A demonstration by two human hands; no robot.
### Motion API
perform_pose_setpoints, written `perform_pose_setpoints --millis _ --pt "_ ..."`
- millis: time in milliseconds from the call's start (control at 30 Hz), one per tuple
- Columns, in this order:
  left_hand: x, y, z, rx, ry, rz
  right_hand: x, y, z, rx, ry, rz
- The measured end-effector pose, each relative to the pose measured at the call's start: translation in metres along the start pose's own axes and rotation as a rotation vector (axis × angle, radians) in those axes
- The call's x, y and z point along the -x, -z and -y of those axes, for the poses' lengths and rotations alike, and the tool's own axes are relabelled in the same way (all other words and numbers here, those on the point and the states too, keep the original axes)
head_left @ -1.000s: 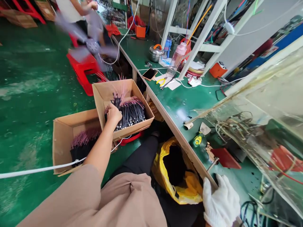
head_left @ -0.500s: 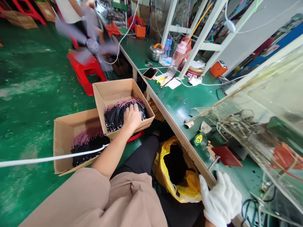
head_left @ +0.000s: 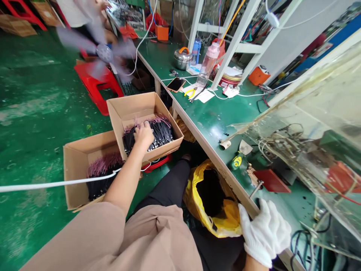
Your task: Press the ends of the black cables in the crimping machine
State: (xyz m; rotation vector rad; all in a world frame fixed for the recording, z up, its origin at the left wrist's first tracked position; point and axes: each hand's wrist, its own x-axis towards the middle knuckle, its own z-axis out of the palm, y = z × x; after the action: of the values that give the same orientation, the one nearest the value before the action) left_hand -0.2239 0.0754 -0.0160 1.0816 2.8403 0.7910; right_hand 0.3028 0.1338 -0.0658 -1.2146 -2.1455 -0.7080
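**Black cable bundle (head_left: 159,131): light, floppy, grab mid-length**

My L hand (head_left: 143,136) is down on top of the bundle, fingers half curled into the wires, palm pressing. Can't tell if that's a real grip or just a push. Bundle lies inside the upper cardboard box (head_left: 132,107), pink wire ends fanned toward the far side, a few silvery bits showing near the front.

Each cable looks thin and light, but the lot is springy, and smooth jackets will prob slip past each other. Best hold is round the black middle, w/ a full fist. Pink ends look too fine and tangly to pull on, so I wouldn't.

Lower cardboard box (head_left: 75,169) sits just beside it, w/ a similar pink-tipped bundle (head_left: 103,177) inside. White cable (head_left: 56,184) runs across to my forearm.

R hand (head_left: 263,233), in a white cotton glove, is at the edge of the green workbench (head_left: 214,120), fingers loosely bent. Thin metal rod (head_left: 256,189) is just above it. Can't tell if the glove has hold of anything. Yellow plastic bag (head_left: 210,210) sits below the bench edge, near my knee.
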Motion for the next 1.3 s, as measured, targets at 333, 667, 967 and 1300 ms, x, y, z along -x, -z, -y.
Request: perform_pose_setpoints --millis 333,667,967,1300 --pt "0.107 -0.021 -0.176 0.223 -0.768 0.156 0.017 -0.019 0.018 0.105 -0.159 -0.005" --pt "0.108 -0.106 -0.257 0.173 -0.882 0.27 0.009 -0.027 0.046 0.14 -0.269 -0.016" --pt "0.11 -0.056 -0.18 0.516 -0.828 0.114 -0.003 -0.03 0.056 0.158 -0.276 -0.133" --pt "0.119 -0.081 -0.205 0.879 -0.868 0.127 -0.002 -0.033 0.06 0.119 -0.33 -0.06"
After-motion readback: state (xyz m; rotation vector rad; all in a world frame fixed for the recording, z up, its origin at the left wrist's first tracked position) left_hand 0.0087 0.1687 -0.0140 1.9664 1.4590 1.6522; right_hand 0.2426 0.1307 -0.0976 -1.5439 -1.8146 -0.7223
